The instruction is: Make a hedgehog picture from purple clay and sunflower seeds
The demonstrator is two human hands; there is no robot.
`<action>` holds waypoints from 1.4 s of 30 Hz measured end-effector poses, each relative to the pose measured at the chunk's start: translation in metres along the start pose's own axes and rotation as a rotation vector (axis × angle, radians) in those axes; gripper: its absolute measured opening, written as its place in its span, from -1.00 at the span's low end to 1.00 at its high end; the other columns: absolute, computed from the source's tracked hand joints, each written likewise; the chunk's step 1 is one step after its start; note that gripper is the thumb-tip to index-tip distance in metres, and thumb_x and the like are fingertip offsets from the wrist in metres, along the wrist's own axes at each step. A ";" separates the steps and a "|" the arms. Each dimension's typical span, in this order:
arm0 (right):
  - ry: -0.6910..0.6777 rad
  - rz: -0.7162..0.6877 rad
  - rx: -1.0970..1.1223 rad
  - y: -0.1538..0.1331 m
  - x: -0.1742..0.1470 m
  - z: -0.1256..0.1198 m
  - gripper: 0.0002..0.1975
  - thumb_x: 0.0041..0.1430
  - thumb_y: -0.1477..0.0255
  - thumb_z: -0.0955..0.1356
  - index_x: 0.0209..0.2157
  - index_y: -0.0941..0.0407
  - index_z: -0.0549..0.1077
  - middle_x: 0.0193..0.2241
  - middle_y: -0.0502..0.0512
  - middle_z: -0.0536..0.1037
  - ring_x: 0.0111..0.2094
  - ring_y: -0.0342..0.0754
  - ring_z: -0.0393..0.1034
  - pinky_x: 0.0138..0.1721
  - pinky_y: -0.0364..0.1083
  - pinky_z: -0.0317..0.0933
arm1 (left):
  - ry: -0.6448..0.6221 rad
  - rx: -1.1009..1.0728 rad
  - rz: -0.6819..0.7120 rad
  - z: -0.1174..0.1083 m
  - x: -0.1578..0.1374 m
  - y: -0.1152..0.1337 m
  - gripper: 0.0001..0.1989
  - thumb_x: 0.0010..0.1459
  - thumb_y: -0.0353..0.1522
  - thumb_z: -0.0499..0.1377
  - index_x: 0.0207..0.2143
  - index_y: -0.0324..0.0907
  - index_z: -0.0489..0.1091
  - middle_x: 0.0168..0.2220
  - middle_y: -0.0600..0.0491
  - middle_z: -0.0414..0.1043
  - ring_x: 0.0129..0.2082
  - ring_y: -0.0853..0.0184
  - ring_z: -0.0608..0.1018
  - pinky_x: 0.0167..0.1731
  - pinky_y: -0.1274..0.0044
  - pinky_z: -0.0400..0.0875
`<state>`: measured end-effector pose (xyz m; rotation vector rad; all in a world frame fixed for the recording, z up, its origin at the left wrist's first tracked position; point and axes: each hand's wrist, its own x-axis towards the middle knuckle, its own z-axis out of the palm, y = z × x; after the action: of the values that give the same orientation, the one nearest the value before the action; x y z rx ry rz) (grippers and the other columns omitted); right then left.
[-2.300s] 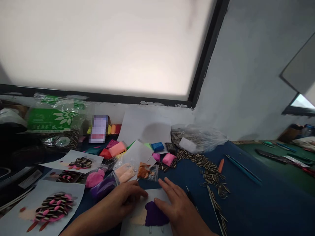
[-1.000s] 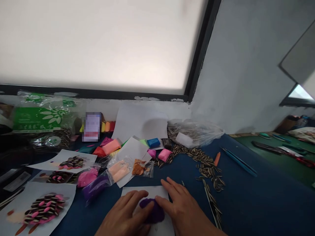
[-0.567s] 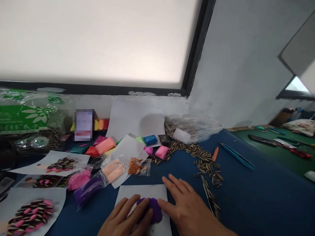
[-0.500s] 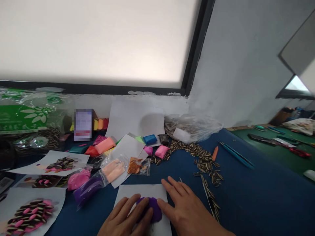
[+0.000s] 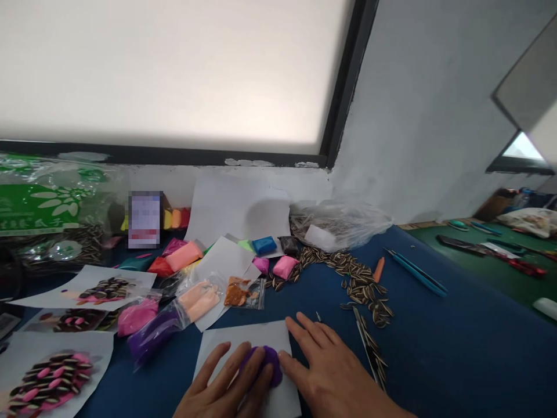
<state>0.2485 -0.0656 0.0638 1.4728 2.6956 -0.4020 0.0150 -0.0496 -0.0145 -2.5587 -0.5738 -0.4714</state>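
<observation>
A flattened lump of purple clay [image 5: 275, 371] lies on a white sheet of paper [image 5: 243, 332] at the bottom middle. My left hand [image 5: 232, 377] rests over its left part, fingers spread and fingertips pressing on the clay. My right hand [image 5: 326, 363] lies flat over the paper's right edge, fingers stretched out, its thumb at the clay's right side. Part of the clay is hidden under the left fingers. Just right of my right hand lies a slim metal tool [image 5: 365, 342], with sunflower seeds [image 5: 361, 284] along and beyond it.
At left lie paper sheets with seed-and-clay hedgehogs [image 5: 52, 380]. Bagged purple clay [image 5: 154, 337], pink clay [image 5: 138, 316] and other coloured packs sit behind. Blue tweezers [image 5: 415, 271] and an orange stick [image 5: 379, 270] lie at right. A large seed bag [image 5: 52, 209] stands at the back left.
The paper with the purple clay has turned slightly and shifted a little left and up. My left fingers have moved slightly over the clay; my right hand stays nearly in place.
</observation>
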 end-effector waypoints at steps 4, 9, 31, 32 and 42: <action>-0.029 0.062 -0.001 -0.002 0.000 -0.003 -0.57 0.33 0.38 0.31 0.16 0.23 0.48 0.29 0.54 0.22 0.31 0.47 0.09 0.18 0.35 0.21 | 0.021 0.003 -0.040 -0.001 0.000 -0.003 -0.62 0.49 -0.18 -0.01 0.18 -0.11 0.41 0.09 0.10 0.58 0.02 0.14 0.56 -0.01 0.34 0.37; -0.010 0.038 0.018 -0.001 0.001 -0.004 -0.59 0.32 0.33 0.34 0.14 0.18 0.51 0.29 0.55 0.23 0.30 0.53 0.10 0.15 0.38 0.22 | 0.024 0.008 -0.038 -0.001 0.000 -0.002 -0.61 0.50 -0.18 -0.02 0.17 -0.14 0.42 0.09 0.10 0.58 0.02 0.16 0.56 -0.02 0.35 0.38; -0.055 -0.011 -0.046 -0.003 0.003 -0.001 -0.61 0.39 0.33 0.32 0.19 0.05 0.47 0.28 0.52 0.25 0.27 0.52 0.14 0.11 0.35 0.29 | -0.017 0.056 -0.010 0.000 0.000 -0.002 -0.63 0.48 -0.33 -0.06 0.17 -0.13 0.42 0.14 0.14 0.54 0.00 0.15 0.59 -0.07 0.31 0.47; -0.081 -0.007 -0.054 -0.003 0.003 -0.003 -0.61 0.39 0.33 0.31 0.19 0.07 0.47 0.28 0.53 0.24 0.27 0.52 0.13 0.11 0.35 0.29 | -0.017 0.058 -0.011 0.000 -0.001 -0.002 -0.63 0.49 -0.33 -0.07 0.17 -0.13 0.42 0.14 0.15 0.53 0.00 0.16 0.59 -0.07 0.31 0.46; -0.134 0.066 -0.035 -0.005 0.005 -0.008 -0.51 0.35 0.33 0.33 0.27 0.11 0.38 0.32 0.56 0.13 0.32 0.49 -0.01 0.18 0.36 0.18 | -0.025 0.037 -0.017 -0.001 -0.001 -0.002 -0.62 0.52 -0.31 -0.11 0.23 -0.09 0.36 0.13 0.14 0.55 -0.04 0.19 0.62 -0.07 0.32 0.43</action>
<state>0.2427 -0.0621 0.0720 1.4648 2.5311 -0.4308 0.0133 -0.0485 -0.0134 -2.5302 -0.6079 -0.4310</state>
